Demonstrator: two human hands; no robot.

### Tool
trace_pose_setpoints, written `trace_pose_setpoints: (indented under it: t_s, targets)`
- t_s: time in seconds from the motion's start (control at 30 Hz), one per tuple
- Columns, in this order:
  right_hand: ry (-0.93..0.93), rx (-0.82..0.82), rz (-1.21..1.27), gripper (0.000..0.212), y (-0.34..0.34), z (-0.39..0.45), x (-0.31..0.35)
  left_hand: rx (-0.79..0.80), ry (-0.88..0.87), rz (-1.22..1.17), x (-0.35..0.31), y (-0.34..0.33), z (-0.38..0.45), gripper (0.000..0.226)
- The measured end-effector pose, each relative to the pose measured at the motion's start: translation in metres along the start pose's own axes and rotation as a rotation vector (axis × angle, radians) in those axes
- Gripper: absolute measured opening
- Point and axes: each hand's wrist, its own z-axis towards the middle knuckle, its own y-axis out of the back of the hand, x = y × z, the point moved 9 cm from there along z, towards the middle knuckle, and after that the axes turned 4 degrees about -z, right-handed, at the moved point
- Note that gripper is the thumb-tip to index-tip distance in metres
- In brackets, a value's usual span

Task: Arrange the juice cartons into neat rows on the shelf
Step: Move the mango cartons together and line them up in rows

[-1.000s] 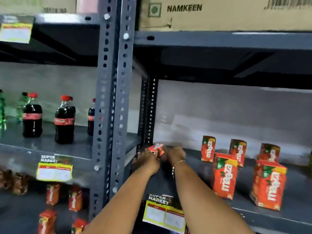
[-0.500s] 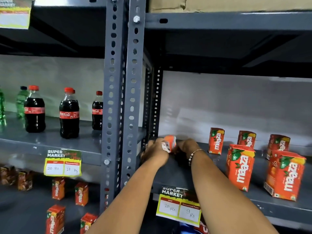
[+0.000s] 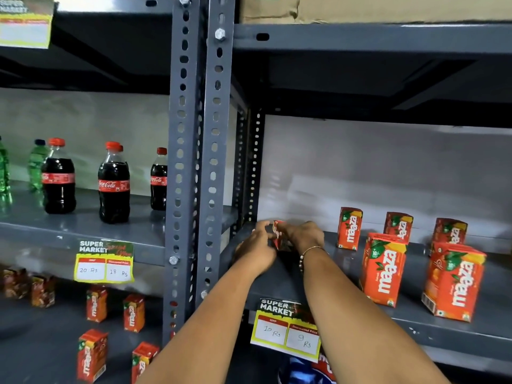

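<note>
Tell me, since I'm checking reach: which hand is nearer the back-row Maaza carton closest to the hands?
Right. The right hand sits just left of that carton; the left hand is farther left.

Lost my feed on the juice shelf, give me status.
Left hand and right hand both closed on one Maaza carton at shelf's back-left corner. Five cartons stand right. Nothing blocking.

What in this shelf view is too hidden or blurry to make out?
All in the head view:
- Small red juice carton: mostly covered by the left hand and right hand; whether it touches the grey metal shelf is unclear.
- Brown cardboard box: cut off by the top edge.
- Yellow price tag at top left: blurred, unreadable.
</note>
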Motion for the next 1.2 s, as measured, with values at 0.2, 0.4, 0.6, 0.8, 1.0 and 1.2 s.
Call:
trace_pose_setpoints:
  t_s: [0.2,0.4,0.6,0.8,1.0,1.2]
  targets:
    - [0.018,-0.006,0.02,0.04,0.004,0.002,-0.006,-0.077,0.091,0.182,0.007,0.005,0.001,0.047]
    - [0.045,0.058,-0.054,0.046,-0.005,0.004,0.0,0.013,0.068,0.406,0.005,-0.006,-0.004,0.048]
    - [0.08,0.314,0.114,0.032,-0.019,-0.007,0.006,0.049,0.057,0.369,0.004,-0.006,-0.006,0.048]
    - [0.098,0.336,0.215,0.05,-0.019,-0.012,0.004,0.073,-0.045,0.313,-0.01,-0.004,-0.014,0.046]
    - [0.141,0.227,0.194,0.029,0.0,-0.033,-0.008,0.174,-0.055,0.444,-0.017,-0.018,-0.026,0.08]
    - [0.316,-0.023,-0.125,0.042,0.031,-0.059,0.017,0.201,-0.105,0.43,-0.024,-0.019,-0.032,0.077]
